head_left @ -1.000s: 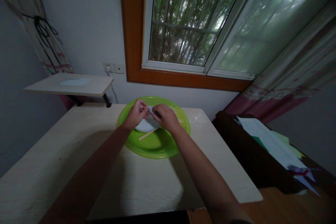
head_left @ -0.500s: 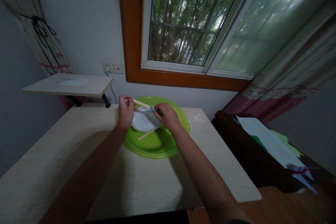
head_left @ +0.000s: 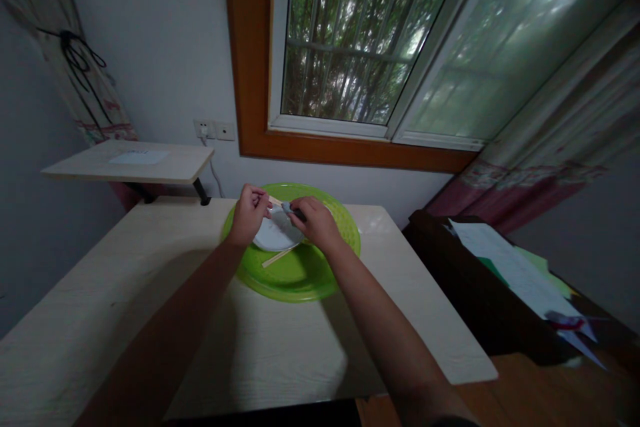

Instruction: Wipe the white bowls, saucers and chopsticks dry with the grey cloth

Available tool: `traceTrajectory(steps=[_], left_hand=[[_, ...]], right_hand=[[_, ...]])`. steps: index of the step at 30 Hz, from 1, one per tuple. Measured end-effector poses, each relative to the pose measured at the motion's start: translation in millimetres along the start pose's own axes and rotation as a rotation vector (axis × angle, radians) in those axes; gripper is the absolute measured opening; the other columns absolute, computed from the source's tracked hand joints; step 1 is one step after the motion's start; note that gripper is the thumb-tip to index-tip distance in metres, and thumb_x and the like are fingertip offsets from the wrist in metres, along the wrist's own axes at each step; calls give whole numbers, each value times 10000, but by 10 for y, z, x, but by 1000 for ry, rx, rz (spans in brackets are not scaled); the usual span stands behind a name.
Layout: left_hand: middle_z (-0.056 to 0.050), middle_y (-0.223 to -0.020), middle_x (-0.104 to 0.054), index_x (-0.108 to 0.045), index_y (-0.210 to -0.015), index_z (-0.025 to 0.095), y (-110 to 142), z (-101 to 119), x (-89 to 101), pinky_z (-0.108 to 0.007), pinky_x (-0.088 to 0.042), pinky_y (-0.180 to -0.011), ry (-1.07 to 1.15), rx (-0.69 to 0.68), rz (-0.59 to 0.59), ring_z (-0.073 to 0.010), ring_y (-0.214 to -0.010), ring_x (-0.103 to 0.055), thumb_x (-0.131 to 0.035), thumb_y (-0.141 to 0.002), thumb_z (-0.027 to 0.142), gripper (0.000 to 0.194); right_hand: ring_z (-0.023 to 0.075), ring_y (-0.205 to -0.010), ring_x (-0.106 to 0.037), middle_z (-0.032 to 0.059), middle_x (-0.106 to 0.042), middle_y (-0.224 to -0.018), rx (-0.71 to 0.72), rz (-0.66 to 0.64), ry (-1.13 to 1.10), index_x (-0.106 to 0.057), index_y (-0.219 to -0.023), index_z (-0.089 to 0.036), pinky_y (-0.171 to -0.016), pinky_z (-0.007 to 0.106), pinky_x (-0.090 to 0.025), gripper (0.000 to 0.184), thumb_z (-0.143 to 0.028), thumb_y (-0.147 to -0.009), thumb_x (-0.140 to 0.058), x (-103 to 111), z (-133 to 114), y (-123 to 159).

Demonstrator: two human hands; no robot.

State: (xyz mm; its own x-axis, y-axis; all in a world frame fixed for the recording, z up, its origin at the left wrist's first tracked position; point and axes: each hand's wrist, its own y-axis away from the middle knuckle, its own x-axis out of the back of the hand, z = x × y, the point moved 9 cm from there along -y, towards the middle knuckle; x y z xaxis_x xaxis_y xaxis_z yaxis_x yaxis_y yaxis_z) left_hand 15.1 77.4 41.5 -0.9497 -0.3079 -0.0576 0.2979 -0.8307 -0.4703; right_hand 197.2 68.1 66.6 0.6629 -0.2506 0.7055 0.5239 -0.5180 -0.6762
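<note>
My left hand [head_left: 249,212] is closed on one end of a pale wooden stick [head_left: 275,201], probably a chopstick. At its other end, a small grey piece [head_left: 286,207] with a dark part sits in the closed fingers of my right hand [head_left: 319,219]; its kind is too small to make out. Both hands are over a white plate [head_left: 274,235], partly hidden by them. That plate rests in a round bright green tray [head_left: 295,285]. A second pale stick [head_left: 278,257] lies by the plate's near side.
The tray stands on a pale wooden table [head_left: 280,360]. At the back left rises a small shelf [head_left: 175,163] on black legs, a paper on top. A dark cabinet [head_left: 450,280] with papers [head_left: 515,263] is right of the table; a window [head_left: 360,40] is behind.
My left hand moved left, baring a length of the stick, then came partway back toward the right. My right hand has stayed nearly in place with the grey piece.
</note>
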Motion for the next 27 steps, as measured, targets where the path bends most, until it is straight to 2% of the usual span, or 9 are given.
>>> traceTrajectory(steps=[4, 6, 8, 12, 15, 19, 21, 24, 27], left_hand=[[50, -705, -567, -467, -978, 226, -20, 19, 452, -181, -424, -473, 6, -64, 388, -90, -521, -543, -590, -883, 252, 158], [58, -698, -545, -443, -988, 232, -11, 18, 555, -176, -408, -463, 22, -73, 473, -88, -521, -531, -564, -886, 223, 158], [57, -702, -542, -442, -992, 231, -16, 21, 570, -175, -404, -458, 4, -75, 476, -88, -523, -529, -547, -890, 208, 148], [45, -714, -563, -468, -986, 220, -43, 1, 476, -189, -412, -448, -52, -57, 386, -90, -504, -523, -554, -901, 238, 122], [39, -702, -589, -482, -968, 217, -46, -30, 330, -198, -424, -447, -57, -23, 268, -95, -488, -533, -588, -896, 287, 146], [27, -689, -641, -502, -913, 210, 25, -49, -74, -198, -435, -449, -44, 23, -81, -93, -468, -553, -647, -867, 323, 189], [21, -685, -654, -510, -882, 207, 90, -50, -228, -198, -444, -448, -33, 40, -208, -95, -469, -564, -683, -840, 329, 216], [21, -679, -651, -500, -876, 209, 128, -38, -295, -201, -451, -449, -9, 46, -256, -102, -485, -574, -687, -835, 322, 222], [34, -683, -628, -466, -910, 220, 87, -22, -227, -203, -456, -460, 14, 47, -198, -109, -511, -588, -658, -850, 304, 218]], right_hand=[[238, -973, -612, 88, -703, -1017, -47, -1, 25, -657, -1014, -231, -848, 350, -487, 102, -314, -961, -628, 18, 44, -3], [237, -967, -612, 87, -704, -1012, -53, -14, 41, -655, -1004, -228, -846, 346, -484, 95, -308, -958, -634, 17, 51, -3], [237, -964, -610, 86, -704, -1009, -54, -26, 54, -651, -995, -223, -844, 342, -481, 88, -299, -951, -644, 13, 56, -1], [238, -964, -605, 86, -698, -1004, -70, -31, 72, -646, -984, -220, -840, 338, -476, 68, -274, -943, -647, 17, 82, 5], [241, -958, -602, 87, -694, -996, -54, -28, 61, -641, -978, -221, -838, 344, -477, 62, -271, -941, -646, 11, 66, 2], [241, -965, -605, 89, -691, -1005, -8, -44, 25, -640, -997, -226, -840, 349, -481, 71, -264, -938, -646, -27, 11, 2], [239, -968, -608, 90, -692, -1014, 5, -51, 20, -642, -1009, -227, -839, 349, -482, 78, -261, -938, -644, -41, -7, 7], [238, -971, -612, 90, -695, -1021, 16, -58, 8, -647, -1019, -227, -843, 349, -484, 90, -271, -941, -647, -48, -29, 11], [239, -986, -618, 92, -700, -1034, 9, -50, -13, -652, -1025, -231, -860, 354, -484, 96, -285, -946, -646, -39, -41, 3]])
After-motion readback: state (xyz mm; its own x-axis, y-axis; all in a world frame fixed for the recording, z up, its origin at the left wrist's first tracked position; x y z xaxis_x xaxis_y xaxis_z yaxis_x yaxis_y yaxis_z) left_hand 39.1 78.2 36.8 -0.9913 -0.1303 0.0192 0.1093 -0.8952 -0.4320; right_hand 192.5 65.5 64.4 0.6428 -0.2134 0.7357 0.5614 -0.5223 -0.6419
